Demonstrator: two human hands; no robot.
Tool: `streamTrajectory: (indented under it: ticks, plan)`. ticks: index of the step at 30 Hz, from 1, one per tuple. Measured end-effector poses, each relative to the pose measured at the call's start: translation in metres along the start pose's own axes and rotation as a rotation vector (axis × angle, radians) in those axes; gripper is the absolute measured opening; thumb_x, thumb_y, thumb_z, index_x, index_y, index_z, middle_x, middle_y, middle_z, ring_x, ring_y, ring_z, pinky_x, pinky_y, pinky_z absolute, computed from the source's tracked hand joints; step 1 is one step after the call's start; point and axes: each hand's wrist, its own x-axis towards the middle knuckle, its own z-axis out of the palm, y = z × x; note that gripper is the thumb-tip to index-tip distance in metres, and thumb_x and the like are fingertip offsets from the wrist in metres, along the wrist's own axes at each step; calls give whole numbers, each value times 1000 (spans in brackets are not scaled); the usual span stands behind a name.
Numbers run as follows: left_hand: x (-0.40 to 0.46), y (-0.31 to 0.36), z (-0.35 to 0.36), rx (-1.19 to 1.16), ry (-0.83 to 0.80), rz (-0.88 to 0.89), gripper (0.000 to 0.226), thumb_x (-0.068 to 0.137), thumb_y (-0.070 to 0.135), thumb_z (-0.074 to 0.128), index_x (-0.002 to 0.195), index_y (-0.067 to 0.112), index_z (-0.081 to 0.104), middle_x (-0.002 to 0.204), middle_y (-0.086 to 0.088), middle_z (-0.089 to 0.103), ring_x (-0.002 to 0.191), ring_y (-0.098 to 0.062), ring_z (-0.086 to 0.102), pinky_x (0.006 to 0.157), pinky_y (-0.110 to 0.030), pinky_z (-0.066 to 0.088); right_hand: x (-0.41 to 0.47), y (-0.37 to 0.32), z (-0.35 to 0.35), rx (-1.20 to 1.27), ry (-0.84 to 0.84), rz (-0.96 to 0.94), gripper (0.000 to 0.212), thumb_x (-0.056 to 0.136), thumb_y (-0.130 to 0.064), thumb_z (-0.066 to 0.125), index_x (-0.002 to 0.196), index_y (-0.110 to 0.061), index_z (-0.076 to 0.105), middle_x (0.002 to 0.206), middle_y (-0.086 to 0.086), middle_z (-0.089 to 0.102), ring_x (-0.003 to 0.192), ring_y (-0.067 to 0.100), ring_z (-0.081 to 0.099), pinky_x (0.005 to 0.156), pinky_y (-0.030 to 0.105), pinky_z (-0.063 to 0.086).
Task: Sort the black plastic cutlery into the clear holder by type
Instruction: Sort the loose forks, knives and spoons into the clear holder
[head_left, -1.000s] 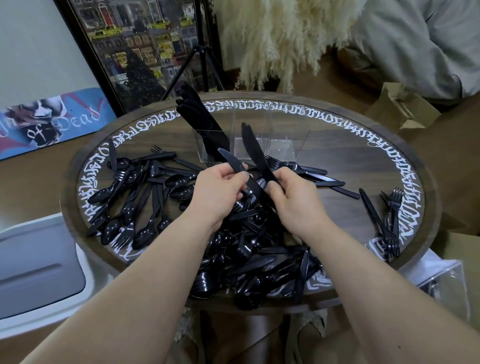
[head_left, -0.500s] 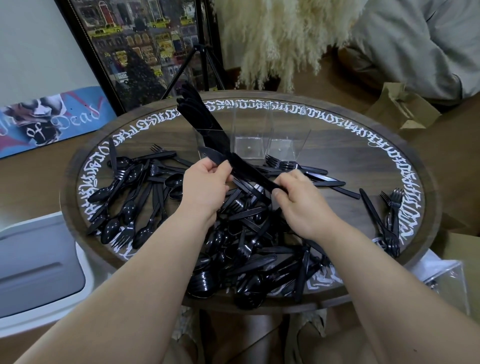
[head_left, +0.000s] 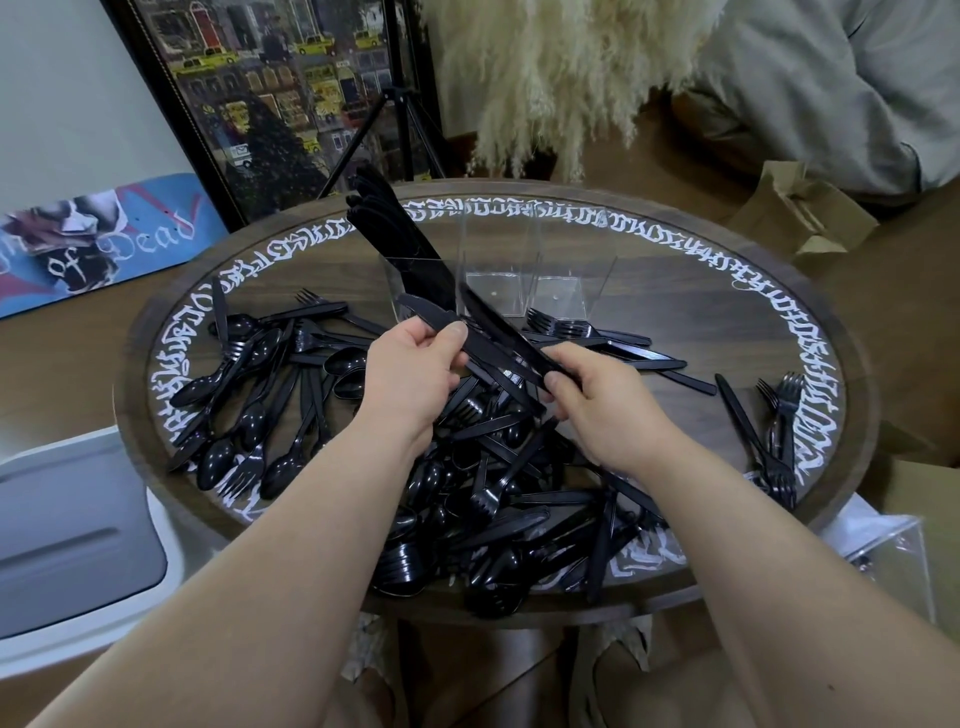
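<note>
A big heap of black plastic cutlery covers the round table's near half. Behind it stands the clear holder with three compartments; its left one holds several black knives leaning left, and the other two look empty. My left hand pinches a black knife by its blade end. My right hand grips another black knife by the handle. Both knives point up-left toward the holder and lie close together just above the heap.
Spoons and forks spread over the table's left side, forks and a knife at its right edge. The round wooden table has white lettering around its rim. A white bin sits lower left, cardboard boxes at right.
The knives were tilted from upright down to a flat slant pointing toward the holder. Both hands shifted slightly away from me with them.
</note>
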Motion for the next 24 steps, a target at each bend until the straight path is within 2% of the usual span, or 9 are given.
streamTrajectory:
  ticks: [1,3,7,10,12,14,19,21,24]
  plan:
    - [-1,0,1,-6,-1,-6,13,92,14,61,80,19,65,70,6,61,62,-3,53,50,-13,42,0,1,-1,-4,-11,-1,26,98,-10,45,107,-26,62,78,-14,62,64,-9,55,66,8,41]
    - [-2,0,1,-25,-4,-23,11,91,13,61,85,20,66,72,7,62,61,-3,52,48,-12,40,2,3,-1,-33,4,-5,28,97,-11,46,111,-25,65,77,-12,62,68,-1,54,72,20,45]
    - [-2,2,2,-49,-9,-58,23,87,6,63,101,23,64,85,1,68,57,-1,48,49,-11,37,6,6,-1,-101,178,4,27,97,-13,46,115,-22,65,87,-4,59,84,19,59,80,32,47]
    - [-4,3,5,-82,-43,-79,24,89,3,59,105,20,61,82,0,66,56,-2,48,48,-11,38,7,4,2,-179,233,-45,26,97,-13,46,113,-19,65,91,3,58,83,26,62,80,39,49]
    - [-5,3,8,-111,-90,-96,15,92,6,58,100,17,61,76,1,62,58,-3,51,50,-12,44,6,1,6,-219,227,-114,27,96,-12,48,114,-17,66,88,4,57,83,26,60,78,33,46]
    - [-6,2,11,-125,-151,-100,10,94,10,58,87,16,61,72,2,59,60,-3,52,56,-14,49,5,-2,11,-262,221,-169,28,94,-10,51,117,-15,66,91,5,61,89,25,59,77,28,40]
    - [-5,2,9,-208,-197,-146,16,95,12,57,79,13,58,71,0,56,62,-5,54,58,-17,52,6,-5,15,-232,158,-197,31,94,-10,50,122,-16,63,110,4,68,103,24,61,89,35,46]
    - [-5,4,8,-242,-195,-158,16,94,12,57,79,13,59,67,2,56,60,-5,54,59,-17,53,5,-7,13,-229,138,-203,30,95,-9,50,121,-15,63,107,3,69,100,24,60,87,34,45]
    - [-6,6,6,-280,-198,-165,15,94,11,57,79,14,59,61,6,60,56,-3,54,58,-18,53,3,-8,10,-178,89,-161,27,96,-10,47,116,-18,64,89,-10,62,91,19,54,75,27,36]
